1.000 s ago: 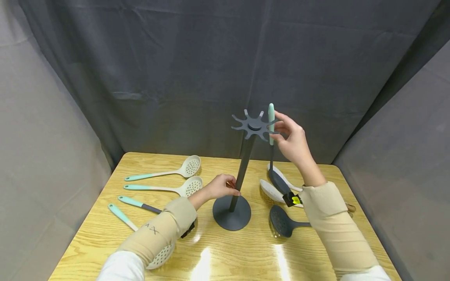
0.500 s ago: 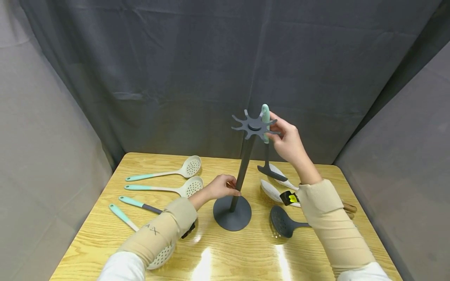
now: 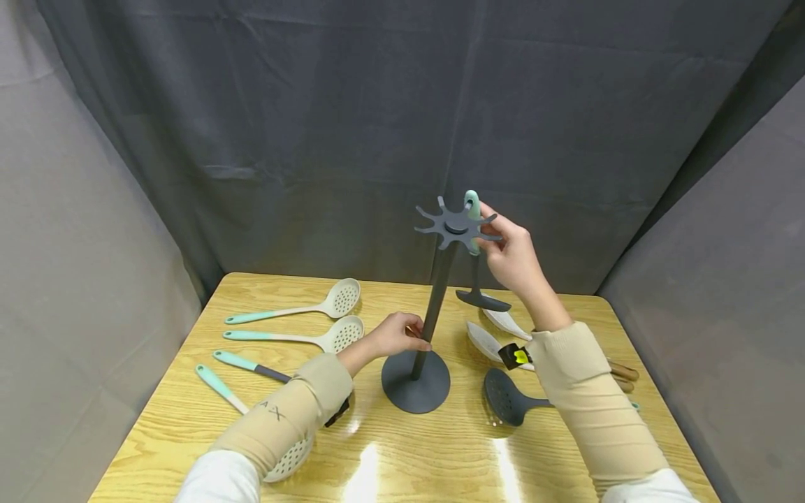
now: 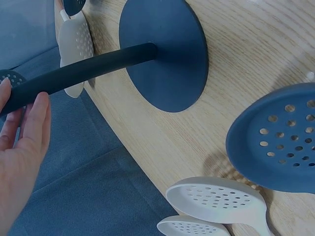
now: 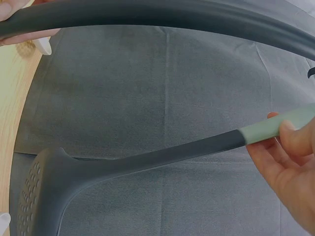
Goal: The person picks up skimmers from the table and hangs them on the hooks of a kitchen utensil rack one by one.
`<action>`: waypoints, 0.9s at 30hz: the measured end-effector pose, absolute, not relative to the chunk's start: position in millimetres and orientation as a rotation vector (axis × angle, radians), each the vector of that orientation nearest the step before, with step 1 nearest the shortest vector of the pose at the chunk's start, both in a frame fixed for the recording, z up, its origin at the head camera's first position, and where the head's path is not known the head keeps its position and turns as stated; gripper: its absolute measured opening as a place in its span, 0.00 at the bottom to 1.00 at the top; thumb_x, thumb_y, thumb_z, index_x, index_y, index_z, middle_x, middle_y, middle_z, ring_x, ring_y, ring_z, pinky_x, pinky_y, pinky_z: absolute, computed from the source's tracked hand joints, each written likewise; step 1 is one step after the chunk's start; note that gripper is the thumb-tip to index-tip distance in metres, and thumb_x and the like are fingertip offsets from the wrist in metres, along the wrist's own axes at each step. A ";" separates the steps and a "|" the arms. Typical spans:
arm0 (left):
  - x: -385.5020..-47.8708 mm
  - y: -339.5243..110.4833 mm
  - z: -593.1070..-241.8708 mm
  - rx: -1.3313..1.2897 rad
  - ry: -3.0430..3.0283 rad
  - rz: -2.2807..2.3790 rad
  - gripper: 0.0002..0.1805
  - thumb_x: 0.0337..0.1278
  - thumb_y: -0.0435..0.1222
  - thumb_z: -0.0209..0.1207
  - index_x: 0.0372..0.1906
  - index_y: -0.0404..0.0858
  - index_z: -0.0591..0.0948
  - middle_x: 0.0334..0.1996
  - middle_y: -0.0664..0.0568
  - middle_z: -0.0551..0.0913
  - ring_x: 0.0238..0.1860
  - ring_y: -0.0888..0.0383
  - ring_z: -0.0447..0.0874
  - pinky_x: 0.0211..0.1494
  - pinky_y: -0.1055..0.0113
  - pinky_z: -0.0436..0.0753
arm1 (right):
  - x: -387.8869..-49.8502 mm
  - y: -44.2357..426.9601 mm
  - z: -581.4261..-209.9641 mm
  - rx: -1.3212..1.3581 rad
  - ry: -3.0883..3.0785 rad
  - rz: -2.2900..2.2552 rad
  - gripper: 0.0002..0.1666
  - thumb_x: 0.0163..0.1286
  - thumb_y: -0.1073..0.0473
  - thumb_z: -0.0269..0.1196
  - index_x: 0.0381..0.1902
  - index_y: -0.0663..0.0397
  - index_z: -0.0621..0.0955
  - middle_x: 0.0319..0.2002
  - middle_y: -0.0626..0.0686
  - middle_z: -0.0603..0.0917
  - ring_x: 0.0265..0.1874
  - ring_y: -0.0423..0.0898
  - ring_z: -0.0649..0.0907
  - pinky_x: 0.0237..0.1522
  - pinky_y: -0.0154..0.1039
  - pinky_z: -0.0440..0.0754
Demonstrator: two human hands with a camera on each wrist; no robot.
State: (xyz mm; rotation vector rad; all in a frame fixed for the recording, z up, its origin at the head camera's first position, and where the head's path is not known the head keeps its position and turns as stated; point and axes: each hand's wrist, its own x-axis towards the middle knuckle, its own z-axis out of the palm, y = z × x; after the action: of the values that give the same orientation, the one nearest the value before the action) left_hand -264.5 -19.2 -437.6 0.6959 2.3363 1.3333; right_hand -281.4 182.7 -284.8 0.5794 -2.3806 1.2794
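In the head view a dark utensil stand [image 3: 438, 293] with a ring of hooks on top rises from a round base. My left hand [image 3: 391, 335] holds its pole low down, thumb and fingers on either side. My right hand [image 3: 518, 258] pinches the mint handle of a dark skimmer [image 3: 482, 301] beside the hooks, head hanging down. The hole at the handle's end is at a back right hook tip; whether the tip is through it I cannot tell. In the right wrist view the dark skimmer [image 5: 162, 160] shows its perforated head, apart from the pole.
Pale skimmers [image 3: 342, 299] and other mint-handled utensils lie on the wooden table [image 3: 402, 454] at left. Right of the base lie another dark skimmer [image 3: 503, 398] and pale perforated utensils [image 3: 483, 340]. A grey curtain [image 3: 327, 140] hangs behind.
My right hand has moved left with the skimmer, bringing its handle end to a hook, then slightly down. The skimmer's head has turned. My left hand stays on the pole.
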 end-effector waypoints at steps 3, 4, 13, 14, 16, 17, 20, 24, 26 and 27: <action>-264.6 -19.1 -438.1 0.694 2.332 1.339 0.08 0.45 0.33 0.66 0.31 0.34 0.79 0.29 0.51 0.81 0.28 0.64 0.77 0.31 0.73 0.76 | -281.1 181.5 -286.5 0.584 -2.368 1.246 0.30 0.58 0.81 0.55 0.59 0.60 0.73 0.55 0.61 0.76 0.42 0.53 0.79 0.33 0.24 0.71; -264.7 -19.1 -438.5 0.693 2.331 1.339 0.08 0.45 0.33 0.66 0.31 0.34 0.79 0.29 0.51 0.81 0.27 0.65 0.77 0.31 0.74 0.76 | -280.9 180.9 -287.0 0.586 -2.363 1.238 0.30 0.58 0.81 0.55 0.59 0.60 0.73 0.55 0.61 0.76 0.42 0.53 0.79 0.33 0.25 0.71; -265.4 -19.8 -440.8 0.687 2.326 1.347 0.09 0.45 0.33 0.66 0.31 0.34 0.79 0.29 0.51 0.80 0.28 0.64 0.77 0.31 0.73 0.76 | -280.2 177.5 -293.9 0.582 -2.315 1.215 0.28 0.57 0.81 0.55 0.57 0.64 0.74 0.51 0.63 0.78 0.41 0.53 0.79 0.27 0.25 0.66; -265.5 -19.8 -440.8 0.684 2.325 1.348 0.09 0.45 0.33 0.66 0.31 0.34 0.79 0.29 0.51 0.80 0.28 0.64 0.77 0.31 0.73 0.76 | -279.7 177.0 -294.5 0.585 -2.308 1.215 0.28 0.57 0.81 0.55 0.57 0.64 0.74 0.52 0.63 0.78 0.39 0.53 0.79 0.26 0.25 0.65; -265.7 -19.7 -440.7 0.680 2.325 1.345 0.09 0.45 0.33 0.66 0.31 0.34 0.79 0.29 0.51 0.80 0.28 0.64 0.77 0.31 0.73 0.76 | -278.7 176.2 -295.8 0.591 -2.298 1.214 0.27 0.57 0.81 0.55 0.55 0.66 0.75 0.53 0.62 0.77 0.37 0.52 0.79 0.26 0.24 0.66; -265.7 -19.6 -440.6 0.678 2.326 1.344 0.09 0.45 0.33 0.66 0.31 0.34 0.79 0.29 0.51 0.80 0.28 0.64 0.77 0.31 0.73 0.76 | -278.1 175.8 -296.5 0.598 -2.295 1.216 0.26 0.57 0.82 0.55 0.55 0.66 0.75 0.54 0.62 0.76 0.37 0.51 0.80 0.27 0.23 0.67; -265.5 -19.4 -440.0 0.677 2.329 1.340 0.09 0.45 0.33 0.66 0.31 0.35 0.78 0.29 0.51 0.80 0.27 0.64 0.77 0.31 0.73 0.76 | -276.4 174.7 -298.8 0.611 -2.283 1.225 0.25 0.57 0.82 0.54 0.53 0.68 0.75 0.56 0.61 0.75 0.37 0.51 0.80 0.30 0.19 0.70; -265.0 -19.7 -439.5 0.679 2.327 1.340 0.09 0.46 0.33 0.66 0.31 0.34 0.78 0.29 0.51 0.80 0.27 0.63 0.77 0.30 0.73 0.76 | -274.5 172.8 -301.4 0.608 -2.270 1.236 0.24 0.56 0.83 0.52 0.52 0.72 0.75 0.53 0.65 0.76 0.38 0.55 0.81 0.33 0.17 0.71; -264.8 -19.9 -439.4 0.677 2.325 1.339 0.09 0.46 0.34 0.66 0.31 0.35 0.78 0.29 0.51 0.80 0.27 0.63 0.77 0.30 0.72 0.76 | -273.7 172.2 -302.7 0.605 -2.263 1.240 0.24 0.56 0.84 0.52 0.52 0.73 0.74 0.51 0.66 0.77 0.37 0.56 0.82 0.33 0.17 0.71; -264.7 -19.9 -439.3 0.676 2.325 1.338 0.09 0.46 0.34 0.66 0.31 0.35 0.78 0.29 0.51 0.80 0.27 0.63 0.77 0.30 0.72 0.76 | -273.5 171.8 -303.3 0.603 -2.260 1.244 0.24 0.56 0.84 0.51 0.52 0.73 0.74 0.50 0.67 0.77 0.37 0.56 0.82 0.33 0.17 0.71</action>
State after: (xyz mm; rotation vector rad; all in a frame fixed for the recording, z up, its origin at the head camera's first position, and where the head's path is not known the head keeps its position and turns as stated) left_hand -264.7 -19.9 -439.3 0.6759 2.3252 1.3381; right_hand -273.5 171.8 -303.3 0.6029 -2.2602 1.2438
